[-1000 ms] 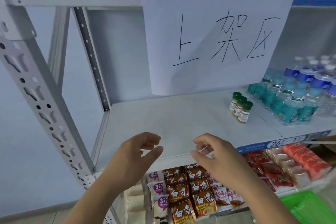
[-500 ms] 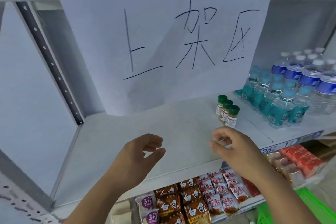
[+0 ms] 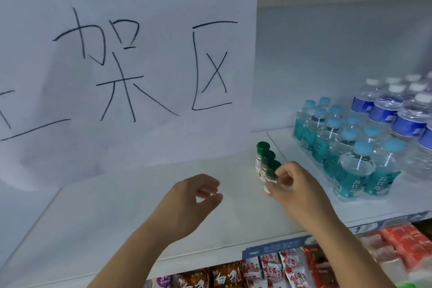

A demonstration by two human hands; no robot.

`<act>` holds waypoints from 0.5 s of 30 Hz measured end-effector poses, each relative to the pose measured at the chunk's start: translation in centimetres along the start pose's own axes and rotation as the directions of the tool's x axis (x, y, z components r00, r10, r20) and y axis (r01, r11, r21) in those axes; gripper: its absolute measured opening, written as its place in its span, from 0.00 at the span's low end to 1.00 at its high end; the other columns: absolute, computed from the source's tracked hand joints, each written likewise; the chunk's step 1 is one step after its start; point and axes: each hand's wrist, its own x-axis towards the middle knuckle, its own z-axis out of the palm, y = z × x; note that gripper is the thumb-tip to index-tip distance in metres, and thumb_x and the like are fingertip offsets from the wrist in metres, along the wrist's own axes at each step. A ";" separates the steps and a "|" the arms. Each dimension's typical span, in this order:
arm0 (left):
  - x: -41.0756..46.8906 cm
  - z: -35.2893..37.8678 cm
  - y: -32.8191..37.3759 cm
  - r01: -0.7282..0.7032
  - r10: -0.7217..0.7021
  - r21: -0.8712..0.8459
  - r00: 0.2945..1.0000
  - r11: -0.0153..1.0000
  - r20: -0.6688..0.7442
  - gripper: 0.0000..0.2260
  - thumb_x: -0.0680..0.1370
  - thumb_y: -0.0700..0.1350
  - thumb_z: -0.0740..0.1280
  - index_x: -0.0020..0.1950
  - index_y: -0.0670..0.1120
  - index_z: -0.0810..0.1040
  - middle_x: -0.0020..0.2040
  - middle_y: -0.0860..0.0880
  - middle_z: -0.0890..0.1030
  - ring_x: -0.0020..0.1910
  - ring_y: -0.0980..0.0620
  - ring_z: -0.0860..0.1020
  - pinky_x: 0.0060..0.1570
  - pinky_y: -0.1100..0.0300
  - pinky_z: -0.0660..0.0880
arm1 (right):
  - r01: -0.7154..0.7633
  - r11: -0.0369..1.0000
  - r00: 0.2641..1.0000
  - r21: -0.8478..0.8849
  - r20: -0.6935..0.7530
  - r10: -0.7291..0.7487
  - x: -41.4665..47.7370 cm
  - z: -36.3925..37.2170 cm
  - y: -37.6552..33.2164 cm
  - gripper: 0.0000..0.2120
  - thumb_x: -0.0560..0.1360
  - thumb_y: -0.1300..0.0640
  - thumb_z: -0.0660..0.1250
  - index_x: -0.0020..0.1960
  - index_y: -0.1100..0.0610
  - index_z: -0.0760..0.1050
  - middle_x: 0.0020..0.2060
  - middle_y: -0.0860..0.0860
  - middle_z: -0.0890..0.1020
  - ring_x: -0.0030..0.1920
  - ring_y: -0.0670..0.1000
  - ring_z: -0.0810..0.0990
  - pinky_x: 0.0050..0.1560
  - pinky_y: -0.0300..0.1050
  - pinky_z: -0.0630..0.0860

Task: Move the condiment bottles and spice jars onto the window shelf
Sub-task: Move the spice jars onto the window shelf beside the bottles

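Note:
Three small spice jars with green caps stand in a tight row on the white shelf (image 3: 112, 215): the far jar (image 3: 262, 147), the middle jar (image 3: 268, 157) and the nearest jar (image 3: 272, 169). My right hand (image 3: 297, 192) reaches in from the right, and its thumb and fingers close around the lower body of the nearest jar, hiding its label. My left hand (image 3: 191, 203) hovers over the bare shelf to the left of the jars, fingers curled apart, holding nothing.
A large paper sign (image 3: 131, 65) with handwritten characters hangs over the shelf's back left. Several teal-labelled water bottles (image 3: 350, 147) and blue-labelled water bottles (image 3: 397, 112) crowd the right side. Snack packets (image 3: 233, 276) fill the shelf below.
The view has swung right and closer. My right hand moved forward and right from the shelf's front edge to the nearest jar and closed around it. The left hand stays open.

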 end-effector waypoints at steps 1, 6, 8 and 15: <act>0.4 0.6 0.5 0.008 -0.008 0.007 1.000 1.000 -0.004 0.09 0.79 0.58 0.68 0.59 0.61 0.79 0.52 0.66 0.82 0.52 0.70 0.79 0.49 0.72 0.74 | -0.006 1.000 1.000 0.017 -0.007 0.006 0.5 -0.2 0.6 0.16 0.73 0.41 0.74 0.53 0.47 0.72 0.46 0.40 0.79 0.47 0.42 0.79 0.48 0.43 0.78; 2.4 3.9 2.3 0.066 -0.066 -0.023 0.998 0.998 -0.015 0.09 0.78 0.57 0.70 0.58 0.60 0.80 0.52 0.64 0.83 0.51 0.69 0.80 0.50 0.72 0.74 | -0.013 0.997 0.999 0.077 0.043 0.010 3.0 -1.2 3.4 0.20 0.71 0.42 0.75 0.56 0.49 0.71 0.47 0.42 0.77 0.49 0.46 0.78 0.47 0.40 0.74; 3.3 5.2 3.0 0.090 -0.091 -0.046 0.996 0.995 -0.017 0.10 0.78 0.57 0.71 0.58 0.60 0.81 0.51 0.63 0.83 0.50 0.69 0.80 0.49 0.73 0.74 | 0.003 0.997 0.996 0.073 0.087 -0.009 3.7 -1.4 4.1 0.22 0.71 0.42 0.76 0.58 0.48 0.71 0.48 0.42 0.77 0.49 0.44 0.77 0.46 0.37 0.72; 7.0 10.0 6.2 0.147 -0.156 -0.082 0.981 0.986 -0.114 0.20 0.72 0.64 0.74 0.61 0.59 0.75 0.53 0.62 0.80 0.51 0.64 0.79 0.49 0.68 0.75 | 0.032 0.999 0.977 0.020 0.210 -0.035 4.3 -2.2 6.4 0.22 0.76 0.54 0.74 0.66 0.48 0.70 0.58 0.44 0.77 0.56 0.44 0.78 0.52 0.33 0.71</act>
